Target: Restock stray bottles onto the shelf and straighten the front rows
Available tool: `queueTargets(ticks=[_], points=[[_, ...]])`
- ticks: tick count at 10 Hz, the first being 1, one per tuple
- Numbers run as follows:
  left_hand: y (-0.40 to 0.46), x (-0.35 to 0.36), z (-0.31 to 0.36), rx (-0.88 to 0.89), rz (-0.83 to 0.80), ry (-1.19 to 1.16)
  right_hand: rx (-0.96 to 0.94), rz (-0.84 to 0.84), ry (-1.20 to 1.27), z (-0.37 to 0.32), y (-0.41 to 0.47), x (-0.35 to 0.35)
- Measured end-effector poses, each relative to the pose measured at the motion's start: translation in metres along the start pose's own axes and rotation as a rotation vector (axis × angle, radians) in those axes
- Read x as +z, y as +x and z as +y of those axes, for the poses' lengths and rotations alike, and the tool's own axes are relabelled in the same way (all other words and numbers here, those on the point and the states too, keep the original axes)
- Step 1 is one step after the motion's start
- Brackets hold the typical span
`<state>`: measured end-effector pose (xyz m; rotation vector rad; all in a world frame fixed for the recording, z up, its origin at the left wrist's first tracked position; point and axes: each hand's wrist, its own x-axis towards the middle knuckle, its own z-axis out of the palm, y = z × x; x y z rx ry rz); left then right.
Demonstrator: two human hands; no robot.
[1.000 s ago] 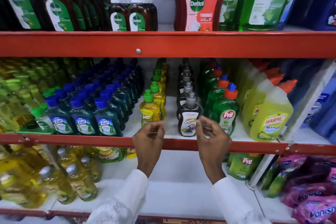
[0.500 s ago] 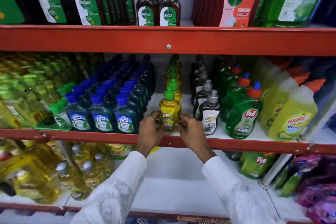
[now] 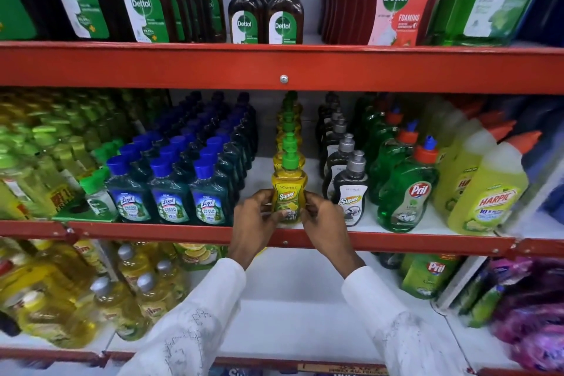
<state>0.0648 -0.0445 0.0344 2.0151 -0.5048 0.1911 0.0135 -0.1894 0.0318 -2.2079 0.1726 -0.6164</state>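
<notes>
A yellow Super bottle [image 3: 288, 189] with a green pump cap stands upright at the front of its row on the middle red shelf [image 3: 396, 243]. My left hand [image 3: 254, 221] grips its left side and my right hand [image 3: 323, 220] grips its right side, both low on the label. More yellow bottles line up behind it. To its right stands a dark Super bottle [image 3: 351, 192] with a grey pump, fronting its own row.
Blue-capped Lizol bottles [image 3: 169, 192] fill the shelf to the left. Green Pril bottles [image 3: 406, 189] and yellow Harpic bottles [image 3: 488, 195] stand to the right. Dettol bottles [image 3: 283, 12] line the top shelf. Yellow bottles [image 3: 61, 293] and purple packs [image 3: 531, 308] sit on the lower shelf.
My hands moved left from the dark Super bottle and closed on the front yellow Super bottle. They stay on it now, and the view has shifted left.
</notes>
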Motion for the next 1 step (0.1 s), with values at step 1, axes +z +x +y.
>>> queueTargets(ticks=[1], points=[[-0.0057,0.0011,0.0029,0.012,0.025,-0.018,0.038,0.14,0.113,-0.0032,-0.0119,-0.0086]])
